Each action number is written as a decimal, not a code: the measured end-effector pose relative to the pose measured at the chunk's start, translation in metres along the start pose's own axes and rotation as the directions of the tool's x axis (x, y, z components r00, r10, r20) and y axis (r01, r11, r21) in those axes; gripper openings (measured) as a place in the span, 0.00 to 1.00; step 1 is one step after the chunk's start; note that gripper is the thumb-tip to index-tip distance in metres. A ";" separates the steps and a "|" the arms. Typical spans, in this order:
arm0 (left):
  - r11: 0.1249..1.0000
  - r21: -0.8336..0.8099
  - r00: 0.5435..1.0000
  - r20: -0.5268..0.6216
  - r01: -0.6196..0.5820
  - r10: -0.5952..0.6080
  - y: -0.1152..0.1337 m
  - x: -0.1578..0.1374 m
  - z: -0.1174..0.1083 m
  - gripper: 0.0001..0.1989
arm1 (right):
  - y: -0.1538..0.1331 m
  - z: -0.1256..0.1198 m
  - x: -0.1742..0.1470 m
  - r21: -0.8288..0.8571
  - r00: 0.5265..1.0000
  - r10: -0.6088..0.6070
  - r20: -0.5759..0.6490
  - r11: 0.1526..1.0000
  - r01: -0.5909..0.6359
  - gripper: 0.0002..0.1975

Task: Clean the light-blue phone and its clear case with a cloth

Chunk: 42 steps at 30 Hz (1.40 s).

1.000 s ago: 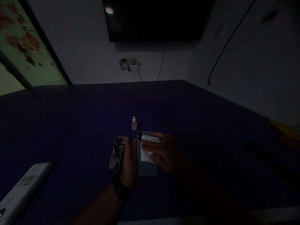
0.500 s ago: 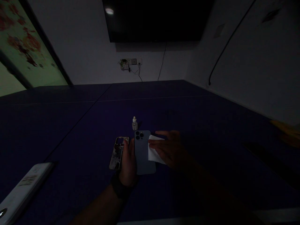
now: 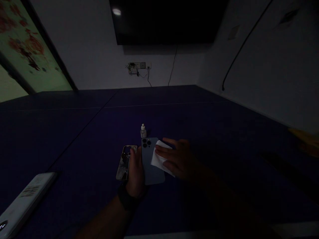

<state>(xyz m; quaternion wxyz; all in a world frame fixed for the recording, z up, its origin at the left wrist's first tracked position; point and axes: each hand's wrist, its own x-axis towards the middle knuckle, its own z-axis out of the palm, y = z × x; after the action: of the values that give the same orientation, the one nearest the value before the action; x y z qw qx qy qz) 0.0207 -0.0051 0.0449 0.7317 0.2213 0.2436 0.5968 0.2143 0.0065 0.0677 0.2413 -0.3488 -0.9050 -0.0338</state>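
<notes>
Probably the phone (image 3: 148, 164) is what could slip: it sits back-up between the hands, low over the dark table (image 3: 94, 139), its long edge against the left hand (image 3: 136, 174), whose thumb points up; whether the fingers close beneath it I cannot tell. The right hand (image 3: 179, 161), half open with fingers spread, has hold of a white cloth (image 3: 157, 160) across the phone's right side, so a hard sideways push could twist the phone loose. A forward shove might tip the small bottle (image 3: 143, 132) standing just beyond the camera lenses (image 3: 146, 142). Grit under the cloth could scratch, and the dimness would hide it. The patterned case (image 3: 123, 169), beside the left thumb, could get knocked.
</notes>
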 end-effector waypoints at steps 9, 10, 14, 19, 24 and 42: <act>0.999 0.029 0.997 -0.073 0.021 -0.019 0.004 -0.004 0.003 0.26 | -0.001 -0.004 -0.001 0.069 0.998 -0.042 0.035 0.997 0.040 0.17; 1.000 0.021 0.998 -0.065 0.019 -0.017 0.004 -0.003 0.002 0.26 | 0.000 -0.004 0.000 0.051 0.999 -0.018 0.028 0.999 0.017 0.18; 1.000 0.009 0.999 -0.034 0.001 -0.001 0.002 0.000 0.001 0.29 | -0.004 -0.001 0.002 0.060 0.996 -0.006 0.089 0.998 0.001 0.26; 0.998 0.040 0.999 -0.035 0.038 -0.036 0.007 -0.007 0.007 0.27 | -0.005 0.000 0.001 0.091 0.994 -0.049 0.095 0.995 0.040 0.21; 0.999 0.023 0.999 -0.025 0.033 -0.032 0.007 -0.008 0.006 0.27 | -0.004 -0.001 0.002 0.008 0.998 0.035 0.054 0.999 -0.036 0.23; 0.999 -0.003 0.998 -0.044 0.040 -0.040 0.005 -0.006 0.007 0.23 | -0.004 0.003 0.003 0.083 0.997 -0.063 0.042 0.995 0.059 0.18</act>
<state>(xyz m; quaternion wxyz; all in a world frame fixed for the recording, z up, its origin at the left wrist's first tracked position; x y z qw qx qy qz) 0.0205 -0.0106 0.0542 0.7382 0.2025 0.2635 0.5871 0.2086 0.0055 0.0669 0.2341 -0.3114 -0.9210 0.0037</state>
